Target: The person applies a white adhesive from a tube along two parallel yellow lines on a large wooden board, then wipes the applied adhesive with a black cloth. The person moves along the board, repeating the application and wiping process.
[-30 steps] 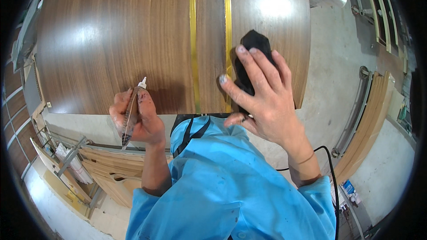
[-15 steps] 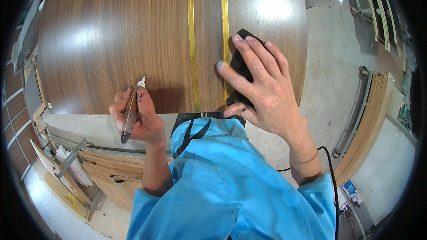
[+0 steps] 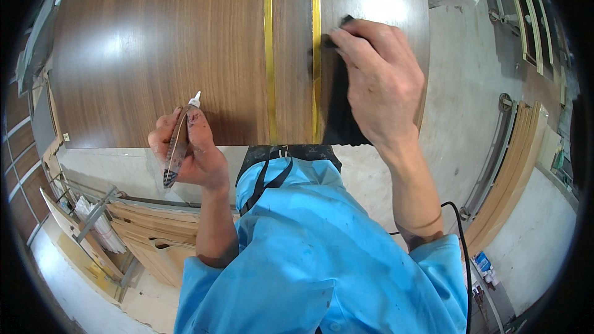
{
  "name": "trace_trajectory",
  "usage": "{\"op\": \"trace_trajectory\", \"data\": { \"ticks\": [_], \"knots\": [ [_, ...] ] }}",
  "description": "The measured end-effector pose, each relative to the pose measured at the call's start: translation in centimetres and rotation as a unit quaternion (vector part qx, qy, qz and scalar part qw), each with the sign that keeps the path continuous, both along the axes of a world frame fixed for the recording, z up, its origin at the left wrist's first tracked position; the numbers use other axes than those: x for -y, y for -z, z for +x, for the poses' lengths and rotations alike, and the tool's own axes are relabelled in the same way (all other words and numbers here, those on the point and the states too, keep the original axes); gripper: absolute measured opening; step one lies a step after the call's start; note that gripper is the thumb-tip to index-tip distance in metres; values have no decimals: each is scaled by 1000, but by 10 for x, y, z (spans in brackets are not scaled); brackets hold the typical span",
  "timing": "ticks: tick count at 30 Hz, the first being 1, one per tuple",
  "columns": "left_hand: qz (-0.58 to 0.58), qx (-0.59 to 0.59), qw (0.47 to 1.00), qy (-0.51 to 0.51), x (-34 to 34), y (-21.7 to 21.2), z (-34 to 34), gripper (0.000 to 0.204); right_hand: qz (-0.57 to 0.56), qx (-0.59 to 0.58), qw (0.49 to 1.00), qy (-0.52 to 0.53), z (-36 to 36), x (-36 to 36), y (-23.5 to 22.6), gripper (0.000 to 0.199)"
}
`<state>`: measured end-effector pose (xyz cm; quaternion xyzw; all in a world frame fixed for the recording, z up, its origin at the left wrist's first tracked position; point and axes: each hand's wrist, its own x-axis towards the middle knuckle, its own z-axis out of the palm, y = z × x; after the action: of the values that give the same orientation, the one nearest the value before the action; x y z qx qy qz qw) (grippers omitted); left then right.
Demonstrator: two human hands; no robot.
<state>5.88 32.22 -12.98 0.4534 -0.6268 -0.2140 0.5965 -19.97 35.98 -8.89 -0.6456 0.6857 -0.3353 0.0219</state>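
Lying flat across the upper half of the view is a large walnut-coloured wooden panel [image 3: 161, 49], its glossy face catching a bright glare, with two thin brass-coloured strips [image 3: 269, 55] running side by side from its near edge to its far edge. Below it, a person in a blue work shirt [image 3: 322, 260] is leaning over the near edge. Their right hand [image 3: 377, 80] is pressing down with fingers spread and lightly curled over a black cloth [image 3: 339, 111], which is lying on the panel just right of the right-hand strip and touching it. Their left hand [image 3: 192, 148] is closing around a small glue tube [image 3: 178, 145], its white nozzle pointing toward the panel and sitting just over the near edge, well left of the strips
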Motion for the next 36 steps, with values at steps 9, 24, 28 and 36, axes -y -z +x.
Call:
{"op": "trace_trajectory", "data": {
  "ticks": [9, 24, 28, 36],
  "knots": [
    [4, -58, 998, -9, -2, 3, 1, 22, 74, -70, 978, -184, 35, -63, -20, 30],
    [22, -23, 999, -25, -2, 2, 2, 20, -68, 34, 996, -37, -1, -23, -15, 20],
    [36, -38, 999, -8, -2, 2, 0, 21, 7, -18, 991, -133, 10, -14, -6, 18],
    [3, -42, 999, 35, -1, -1, 2, 12, 69, 123, 956, -257, 32, -94, -34, 18]
  ]
}}
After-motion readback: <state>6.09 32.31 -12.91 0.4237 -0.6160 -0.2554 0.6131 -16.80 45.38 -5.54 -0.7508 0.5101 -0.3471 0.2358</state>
